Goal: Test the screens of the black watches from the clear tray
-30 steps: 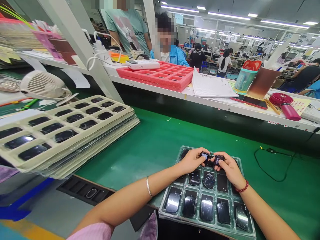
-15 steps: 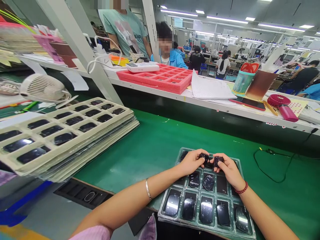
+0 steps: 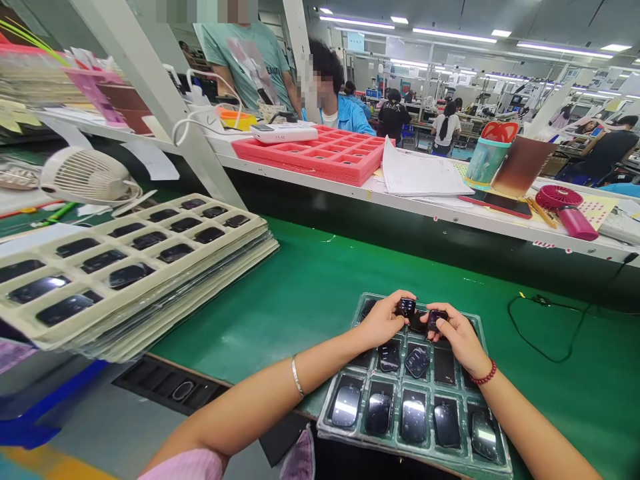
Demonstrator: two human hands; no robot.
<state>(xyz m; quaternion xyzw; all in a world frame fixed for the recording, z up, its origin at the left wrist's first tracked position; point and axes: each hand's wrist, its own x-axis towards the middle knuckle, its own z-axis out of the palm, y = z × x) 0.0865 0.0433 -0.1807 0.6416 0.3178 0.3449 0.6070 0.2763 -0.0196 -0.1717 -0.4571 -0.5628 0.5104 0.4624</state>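
Observation:
My left hand (image 3: 387,321) pinches a black smartwatch body (image 3: 407,307) between thumb and fingers, and small lit marks show on its screen. A second dark smartwatch body (image 3: 438,319) is gripped in my right hand (image 3: 459,339), its thumb lying on the face. Both hands are above the far row of a clear plastic tray (image 3: 364,460). Dark watch bodies lie in the tray's pockets, among them a shiny one (image 3: 413,417) in the near row and a tilted one (image 3: 417,360) in the middle row. My hands partly hide the far pockets.
On the left, a stack of cream trays (image 3: 165,293) holds more dark pieces. Behind it stands a white fan (image 3: 87,175). A shelf across the back carries a red foam tray (image 3: 310,160), papers (image 3: 420,170) and a pink fan (image 3: 567,212). A black cable (image 3: 537,353) lies on the green mat.
My left hand has raised its watch body slightly and tilted it, so its lit screen now shows. Its gap from the right-hand piece has widened. The person opposite has turned their head.

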